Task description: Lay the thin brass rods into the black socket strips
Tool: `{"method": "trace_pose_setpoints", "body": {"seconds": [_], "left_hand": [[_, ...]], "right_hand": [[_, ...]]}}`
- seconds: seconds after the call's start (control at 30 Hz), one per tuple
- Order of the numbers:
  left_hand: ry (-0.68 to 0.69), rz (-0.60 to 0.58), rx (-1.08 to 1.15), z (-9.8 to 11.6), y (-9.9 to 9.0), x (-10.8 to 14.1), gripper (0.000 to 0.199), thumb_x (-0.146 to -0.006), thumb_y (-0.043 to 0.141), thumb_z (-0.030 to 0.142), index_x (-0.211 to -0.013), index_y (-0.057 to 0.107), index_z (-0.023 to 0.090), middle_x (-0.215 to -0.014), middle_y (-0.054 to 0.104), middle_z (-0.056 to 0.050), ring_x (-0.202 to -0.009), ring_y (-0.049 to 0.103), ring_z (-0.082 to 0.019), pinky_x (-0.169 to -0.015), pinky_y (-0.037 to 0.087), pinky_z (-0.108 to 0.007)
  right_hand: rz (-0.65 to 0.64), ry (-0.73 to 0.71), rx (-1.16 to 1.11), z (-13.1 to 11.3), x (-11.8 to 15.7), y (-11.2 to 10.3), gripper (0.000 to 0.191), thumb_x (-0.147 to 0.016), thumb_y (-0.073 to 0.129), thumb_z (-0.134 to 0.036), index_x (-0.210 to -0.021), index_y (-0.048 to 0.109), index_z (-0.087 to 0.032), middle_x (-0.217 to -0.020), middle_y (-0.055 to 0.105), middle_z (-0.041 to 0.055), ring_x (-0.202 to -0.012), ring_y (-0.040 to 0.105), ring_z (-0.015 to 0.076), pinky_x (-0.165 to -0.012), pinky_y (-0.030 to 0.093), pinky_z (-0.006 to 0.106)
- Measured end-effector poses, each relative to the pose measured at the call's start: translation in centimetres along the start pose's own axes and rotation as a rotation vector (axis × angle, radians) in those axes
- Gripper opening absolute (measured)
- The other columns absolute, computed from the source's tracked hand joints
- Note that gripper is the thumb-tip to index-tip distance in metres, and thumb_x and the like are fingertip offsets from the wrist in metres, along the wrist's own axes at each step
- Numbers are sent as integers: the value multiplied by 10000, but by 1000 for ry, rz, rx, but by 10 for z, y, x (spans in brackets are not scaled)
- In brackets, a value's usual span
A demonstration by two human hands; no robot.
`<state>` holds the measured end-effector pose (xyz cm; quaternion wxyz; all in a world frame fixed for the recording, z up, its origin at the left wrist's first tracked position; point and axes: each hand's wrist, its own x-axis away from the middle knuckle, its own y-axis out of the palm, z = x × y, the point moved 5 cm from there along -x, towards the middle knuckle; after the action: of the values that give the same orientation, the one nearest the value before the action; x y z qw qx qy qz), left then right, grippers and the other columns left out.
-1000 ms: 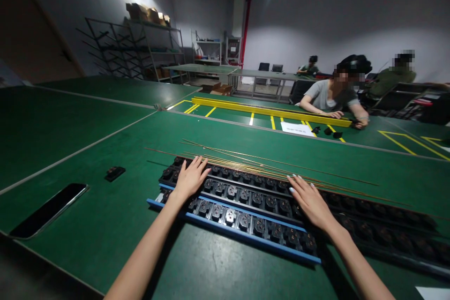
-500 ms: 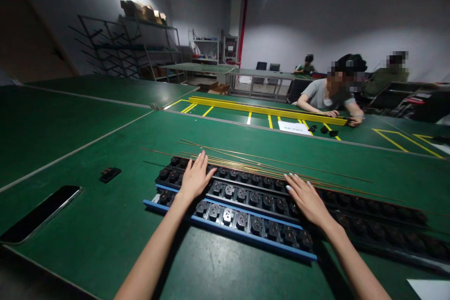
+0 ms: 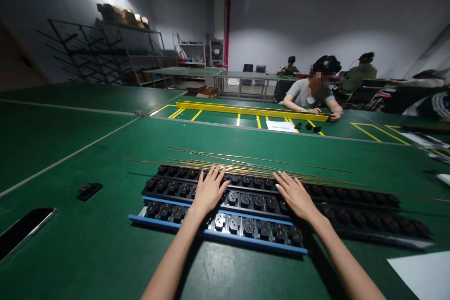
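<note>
Long black strips of sockets (image 3: pixel 258 202) lie side by side on the green table, the nearest one edged by a blue rail (image 3: pixel 246 241). My left hand (image 3: pixel 210 191) rests flat over the rows left of their middle, fingers spread, fingertips at the thin brass rods (image 3: pixel 239 168) along the far edge. Further right, my right hand (image 3: pixel 293 194) lies over the strips with its fingers apart, tips near the far row. Neither hand is wrapped round anything. Parts of the sockets are hidden under both hands.
A loose black socket (image 3: pixel 90 191) and a phone (image 3: pixel 26 232) lie at the left. White paper (image 3: pixel 423 272) is at the lower right. Across the table a person (image 3: pixel 312 89) touches a long yellow rail (image 3: pixel 246 110); other people sit behind.
The camera view has turned to the right. My left hand has shifted right along the strips, nearer my right hand. Both hands remain spread on the strips.
</note>
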<state>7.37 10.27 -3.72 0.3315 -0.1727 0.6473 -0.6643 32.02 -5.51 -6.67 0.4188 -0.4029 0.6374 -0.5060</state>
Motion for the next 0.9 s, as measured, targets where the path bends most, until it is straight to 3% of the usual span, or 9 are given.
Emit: {"method": "trace_pose_setpoints", "body": {"seconds": [0.2, 0.43, 0.67, 0.9], "left_hand": [[4, 4, -1, 0, 4, -2, 552, -942, 198, 518, -1407, 334, 253, -1505, 274, -23, -1402, 197, -211, -1125, 216, -515], [48, -14, 38, 10, 8, -3, 650, -937, 199, 529, -1422, 278, 103, -1519, 205, -103, -1398, 203, -192, -1138, 234, -430], [53, 14, 73, 8, 6, -4, 642, -941, 198, 527, -1417, 293, 107, -1491, 280, -117, -1383, 251, -198, -1136, 239, -442], [41, 31, 81, 14, 1, -10, 625, -944, 194, 521, -1444, 230, 148, -1512, 230, -94, -1391, 228, -193, -1136, 233, -438]], "right_hand": [[-11, 4, 1, 0, 0, -1, 538, -954, 175, -482, -1441, 289, -283, -1490, 317, 34, -1381, 244, 176, -1114, 218, 452], [-13, 5, -12, 0, 1, -1, 553, -952, 173, -500, -1445, 278, -274, -1502, 286, 32, -1391, 211, 173, -1121, 200, 457], [18, -10, -5, -2, 2, -4, 555, -950, 171, -511, -1441, 286, -279, -1498, 296, 30, -1388, 216, 164, -1126, 195, 441], [25, 0, 16, -4, 1, -8, 596, -942, 143, -534, -1468, 201, -259, -1513, 256, 42, -1399, 181, 170, -1132, 165, 450]]}}
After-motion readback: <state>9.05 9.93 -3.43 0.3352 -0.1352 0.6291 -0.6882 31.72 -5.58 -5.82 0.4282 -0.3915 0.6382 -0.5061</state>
